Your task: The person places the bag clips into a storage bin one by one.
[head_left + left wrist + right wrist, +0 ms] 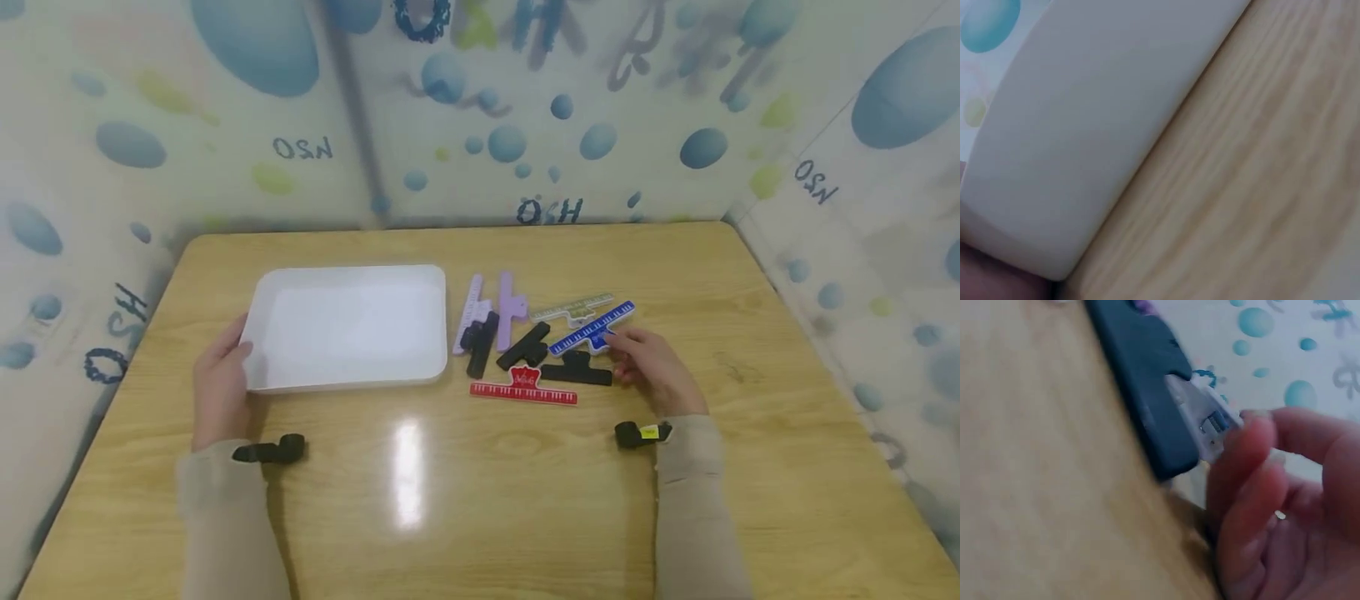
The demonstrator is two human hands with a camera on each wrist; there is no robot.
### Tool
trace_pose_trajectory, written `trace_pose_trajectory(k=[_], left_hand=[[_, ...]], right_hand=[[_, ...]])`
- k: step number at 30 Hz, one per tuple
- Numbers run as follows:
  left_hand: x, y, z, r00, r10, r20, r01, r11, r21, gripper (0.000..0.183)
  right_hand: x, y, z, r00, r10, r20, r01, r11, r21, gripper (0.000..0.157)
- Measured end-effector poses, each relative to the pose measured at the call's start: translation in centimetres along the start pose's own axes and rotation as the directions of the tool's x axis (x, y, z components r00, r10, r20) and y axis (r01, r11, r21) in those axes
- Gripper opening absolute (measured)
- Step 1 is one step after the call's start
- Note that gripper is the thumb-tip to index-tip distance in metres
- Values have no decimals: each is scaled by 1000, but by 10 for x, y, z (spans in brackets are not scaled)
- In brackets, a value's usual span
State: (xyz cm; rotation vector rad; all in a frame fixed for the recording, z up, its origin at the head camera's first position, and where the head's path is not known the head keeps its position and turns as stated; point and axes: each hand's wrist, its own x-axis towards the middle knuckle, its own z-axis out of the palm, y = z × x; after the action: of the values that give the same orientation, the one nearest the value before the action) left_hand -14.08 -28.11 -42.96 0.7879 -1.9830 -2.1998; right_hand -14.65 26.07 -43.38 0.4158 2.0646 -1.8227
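Note:
My left hand (222,379) grips the left side of a white rectangular tray (251,333), thumb over its rim. The tray's pale outer wall (1085,125) fills much of the left wrist view. At the right of a group of clips, my right hand (656,367) pinches the handle of a blue clip (591,328) with a piano-key pattern. In the right wrist view its spring (1215,423) shows near the fingertips, behind a black clip (1141,375). That black clip lies just below the blue one in the head view.
Around them on the wooden table (480,517) lie a red piano-key clip (525,392), a gold one (573,308), two purple clips, one of them upright-lying (506,312), and more black clips (483,346). A patterned wall (450,150) borders the table's back.

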Motion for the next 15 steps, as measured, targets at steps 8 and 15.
trace_pose_trajectory(k=[8, 15], left_hand=[[-1, -7, -8, 995, 80, 54, -78, 996, -32, 39], [0, -8, -2, 995, 101, -9, -100, 993, 67, 36]], right_hand=[[9, 0, -7, 995, -59, 81, 52, 995, 86, 28], [17, -8, -13, 988, -85, 126, 76, 994, 72, 30]])
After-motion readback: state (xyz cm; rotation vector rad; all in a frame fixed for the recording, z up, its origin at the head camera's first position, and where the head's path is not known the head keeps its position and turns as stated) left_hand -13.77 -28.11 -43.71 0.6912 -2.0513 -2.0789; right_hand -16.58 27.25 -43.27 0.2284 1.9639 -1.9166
